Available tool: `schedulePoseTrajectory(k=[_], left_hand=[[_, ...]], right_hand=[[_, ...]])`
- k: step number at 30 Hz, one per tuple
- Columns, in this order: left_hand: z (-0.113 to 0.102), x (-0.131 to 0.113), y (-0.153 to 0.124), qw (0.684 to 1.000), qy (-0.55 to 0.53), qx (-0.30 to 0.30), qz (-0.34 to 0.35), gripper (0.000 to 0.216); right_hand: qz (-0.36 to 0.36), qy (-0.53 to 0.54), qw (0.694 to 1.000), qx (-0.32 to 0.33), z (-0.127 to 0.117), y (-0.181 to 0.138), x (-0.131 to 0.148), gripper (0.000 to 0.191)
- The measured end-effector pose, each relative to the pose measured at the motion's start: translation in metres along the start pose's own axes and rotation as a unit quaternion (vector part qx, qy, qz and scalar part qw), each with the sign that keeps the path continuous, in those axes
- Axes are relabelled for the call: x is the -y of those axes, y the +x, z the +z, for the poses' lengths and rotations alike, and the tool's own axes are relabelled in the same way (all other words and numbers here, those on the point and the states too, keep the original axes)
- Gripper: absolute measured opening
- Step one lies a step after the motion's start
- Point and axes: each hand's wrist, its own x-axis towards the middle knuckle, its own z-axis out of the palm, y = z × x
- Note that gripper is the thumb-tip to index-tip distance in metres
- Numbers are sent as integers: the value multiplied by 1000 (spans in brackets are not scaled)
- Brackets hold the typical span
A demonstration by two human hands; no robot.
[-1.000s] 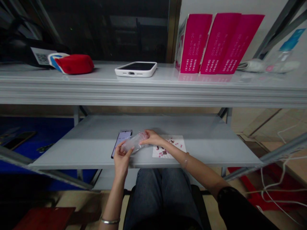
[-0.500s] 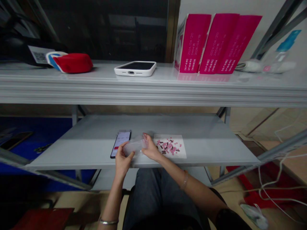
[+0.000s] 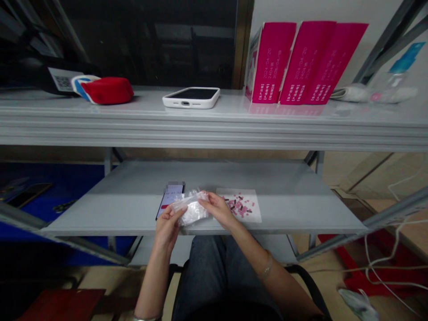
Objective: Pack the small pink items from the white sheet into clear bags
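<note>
A clear plastic bag (image 3: 194,212) is stretched between my two hands above the front of the lower shelf. My left hand (image 3: 168,221) pinches its left side, thumb on top. At its upper right edge, my right hand (image 3: 216,206) grips the plastic between thumb and fingers. To the right lies a white sheet (image 3: 255,216) scattered with small pink pieces (image 3: 241,207) and several dark oblong pieces (image 3: 249,211); my right hand covers its left edge. A phone (image 3: 172,192) with a lit screen lies behind the bag, partly hidden by it and my left hand.
On the upper shelf (image 3: 214,127) stand a white-cased phone (image 3: 191,98), a red pouch (image 3: 112,91), magenta boxes (image 3: 307,67) and a spray bottle (image 3: 396,80). That shelf's front edge runs above and beyond my hands. Cables (image 3: 371,263) hang at the right.
The bag has turned its broad, shiny face upward and looks more spread out. Both hands have shifted slightly, with the right now gripping the bag's upper edge. The view has moved a little.
</note>
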Motion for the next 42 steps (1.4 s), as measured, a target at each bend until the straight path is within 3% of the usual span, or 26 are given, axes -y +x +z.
schedulePoseTrajectory(k=[6,12,16,20,23,26,30,35,39,42], left_hand=[[12,-18,-11,1000,-24,10,-15,40],[7,-26,-15,996,78,42,23,34],[0,-23,-15,989,119,63,66,26],[6,-13,-19,982,145,82,85,25],[15,-7,-26,985,119,113,54,33],[22,-4,-34,982,74,170,-24,39],[26,-6,-40,965,81,230,-93,36],[25,-13,-42,947,132,278,-94,34],[24,-16,-43,932,126,326,-99,38],[26,-16,-46,933,114,324,-104,39]], right_hand=[[104,83,989,71,-7,-21,18,32],[11,18,997,79,-12,-23,24,54],[-53,-99,993,40,-14,-33,15,34],[-56,-111,992,-18,-15,-53,14,32],[-29,-101,994,-33,-22,-69,22,31],[-69,-152,986,-28,-34,-81,37,35],[-65,-185,979,50,-48,-93,58,33],[12,-162,983,90,-52,-96,70,25],[22,-169,981,92,-52,-95,73,23],[21,-157,984,81,-50,-96,74,22]])
